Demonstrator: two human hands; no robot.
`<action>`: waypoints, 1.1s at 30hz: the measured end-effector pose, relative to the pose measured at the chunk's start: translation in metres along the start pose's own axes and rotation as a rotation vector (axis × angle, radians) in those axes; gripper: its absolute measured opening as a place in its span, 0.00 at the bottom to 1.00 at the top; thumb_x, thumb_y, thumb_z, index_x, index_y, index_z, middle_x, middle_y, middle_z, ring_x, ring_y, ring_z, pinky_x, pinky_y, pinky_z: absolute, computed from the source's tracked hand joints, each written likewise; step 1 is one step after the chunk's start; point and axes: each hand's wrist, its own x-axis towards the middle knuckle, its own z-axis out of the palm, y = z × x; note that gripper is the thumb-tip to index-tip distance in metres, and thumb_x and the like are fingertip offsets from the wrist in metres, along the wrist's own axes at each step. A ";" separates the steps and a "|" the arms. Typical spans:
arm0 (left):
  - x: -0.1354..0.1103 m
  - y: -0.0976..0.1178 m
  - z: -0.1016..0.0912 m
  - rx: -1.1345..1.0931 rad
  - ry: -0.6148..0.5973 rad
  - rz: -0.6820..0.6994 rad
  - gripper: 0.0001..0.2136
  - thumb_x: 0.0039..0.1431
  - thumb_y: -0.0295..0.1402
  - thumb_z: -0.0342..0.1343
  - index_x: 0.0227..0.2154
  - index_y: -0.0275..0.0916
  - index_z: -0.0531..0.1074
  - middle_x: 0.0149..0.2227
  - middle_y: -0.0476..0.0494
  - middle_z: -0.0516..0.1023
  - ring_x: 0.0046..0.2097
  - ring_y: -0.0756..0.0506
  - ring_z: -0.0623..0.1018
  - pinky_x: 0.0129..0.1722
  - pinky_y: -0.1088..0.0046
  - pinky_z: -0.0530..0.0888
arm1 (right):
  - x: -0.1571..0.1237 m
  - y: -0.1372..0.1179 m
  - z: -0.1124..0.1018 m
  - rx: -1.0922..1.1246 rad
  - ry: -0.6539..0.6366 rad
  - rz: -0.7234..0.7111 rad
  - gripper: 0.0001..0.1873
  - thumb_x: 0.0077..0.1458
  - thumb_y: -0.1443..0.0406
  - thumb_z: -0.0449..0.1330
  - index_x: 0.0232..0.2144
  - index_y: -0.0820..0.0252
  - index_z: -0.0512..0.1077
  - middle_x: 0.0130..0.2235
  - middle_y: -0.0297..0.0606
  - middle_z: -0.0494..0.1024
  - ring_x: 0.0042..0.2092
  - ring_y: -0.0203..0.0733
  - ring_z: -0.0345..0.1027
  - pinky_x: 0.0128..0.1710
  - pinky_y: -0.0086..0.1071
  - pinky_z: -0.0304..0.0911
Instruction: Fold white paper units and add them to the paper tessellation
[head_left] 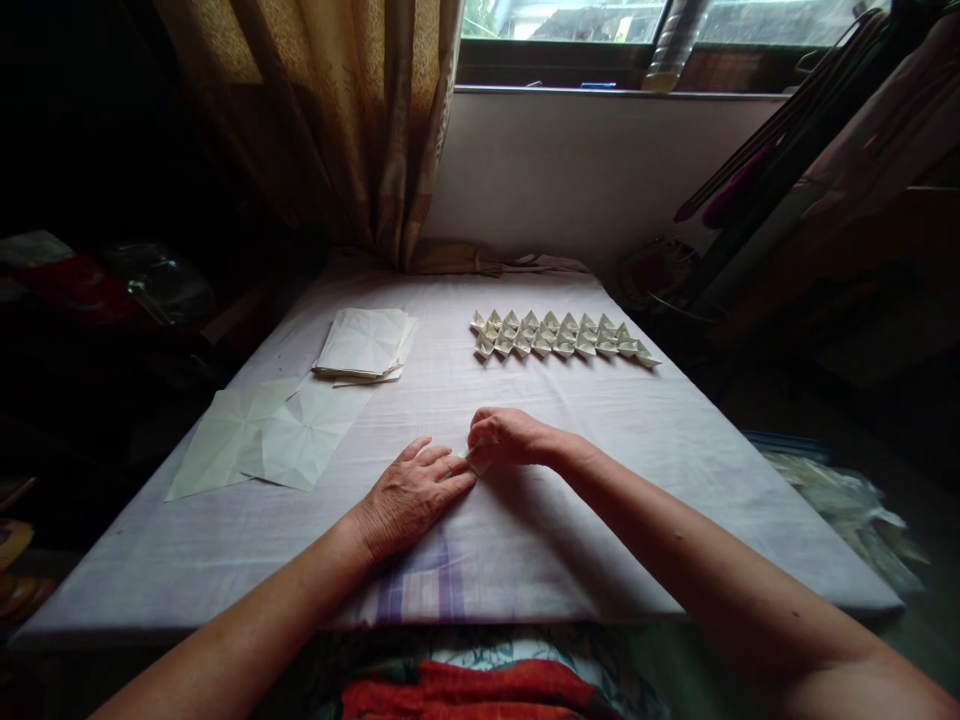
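Two rows of small, pale, pointed paper folds (566, 337) sit toward the far right of the white cloth-covered table (600, 430). Nearer, I see the person's right hand (511, 436) pinching a small piece of whitish folded paper (478, 464) just above the cloth; the left hand (416, 490) lies flattened, loosely spread, fingertips against it. Leftward lie creased, square whitish sheets (304, 440) and a neat stack of similar paper (364, 343).
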 end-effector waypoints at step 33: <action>0.001 0.016 0.001 -0.008 0.011 -0.177 0.15 0.64 0.27 0.50 0.51 0.47 0.71 0.48 0.44 0.74 0.49 0.43 0.73 0.58 0.56 0.62 | 0.004 -0.008 0.001 0.166 0.023 0.181 0.08 0.50 0.70 0.60 0.34 0.61 0.78 0.31 0.34 0.79 0.32 0.35 0.71 0.31 0.24 0.61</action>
